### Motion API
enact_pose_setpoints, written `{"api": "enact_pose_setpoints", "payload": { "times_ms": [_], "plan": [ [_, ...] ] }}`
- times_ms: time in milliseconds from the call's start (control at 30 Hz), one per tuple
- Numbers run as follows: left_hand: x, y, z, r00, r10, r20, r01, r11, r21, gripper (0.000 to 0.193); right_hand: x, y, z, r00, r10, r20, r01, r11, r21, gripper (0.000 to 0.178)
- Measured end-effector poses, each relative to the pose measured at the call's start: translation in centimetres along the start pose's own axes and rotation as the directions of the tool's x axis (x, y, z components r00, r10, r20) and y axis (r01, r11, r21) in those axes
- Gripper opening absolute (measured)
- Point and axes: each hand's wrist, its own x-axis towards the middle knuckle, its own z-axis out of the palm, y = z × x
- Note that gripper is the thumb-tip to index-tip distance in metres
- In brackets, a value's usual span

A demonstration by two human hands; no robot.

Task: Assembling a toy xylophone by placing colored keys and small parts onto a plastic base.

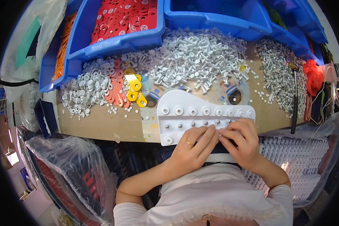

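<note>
A white plastic board [186, 100] with a curved far edge lies at the front of the table, partly over the edge nearest me. Rows of round white washers [192, 111] and shiny metal heads [193, 124] run across it. My left hand [192, 147], with a ring on one finger, reaches over the board's near side, its fingertips pressed together. Beside it, my right hand [243, 143] pinches close to the same spot. Whatever small piece sits between the fingertips is hidden. Both hands cover the right part of the board's nearest row.
Behind the board are heaps of white pegs [199, 56], white washers [86, 88] and metal screws [279, 71]. Yellow strips [132, 84] and salmon-red strips [118, 92] lie left. Blue bins [116, 45] line the back. A black-handled tool [294, 98] stands right, by a red bag [312, 75].
</note>
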Motion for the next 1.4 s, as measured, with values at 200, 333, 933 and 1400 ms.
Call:
{"api": "enact_pose_setpoints", "payload": {
  "times_ms": [200, 333, 933, 1400],
  "plan": [
    [0.4, -0.2, -0.7, 0.999, -0.017, 0.04, 0.018, 0.999, -0.033, 0.042, 0.6, -0.5, -0.6, 0.982, 0.166, 0.094, -0.174, 0.982, 0.078, 0.029],
    [0.4, 0.0, -0.2, 1.0, 0.007, -0.006, -0.007, 0.997, 0.081, 0.033, 0.2, -0.2, -0.3, 0.995, 0.092, 0.042, -0.093, 0.995, 0.034, 0.029],
    [-3.4, -3.4, -7.6, 0.854, -0.345, -0.39, 0.451, 0.865, 0.222, 0.022, -0.6, 1.1, -0.1, 0.985, -0.081, 0.149, 0.119, 0.957, -0.264, 0.047],
    [-5.4, -10.5, -9.3, 0.626, -0.648, -0.434, 0.714, 0.7, -0.015, 0.02, 14.5, -5.2, 7.4, 0.757, -0.521, 0.395, 0.546, 0.836, 0.058, 0.045]
  ]
}}
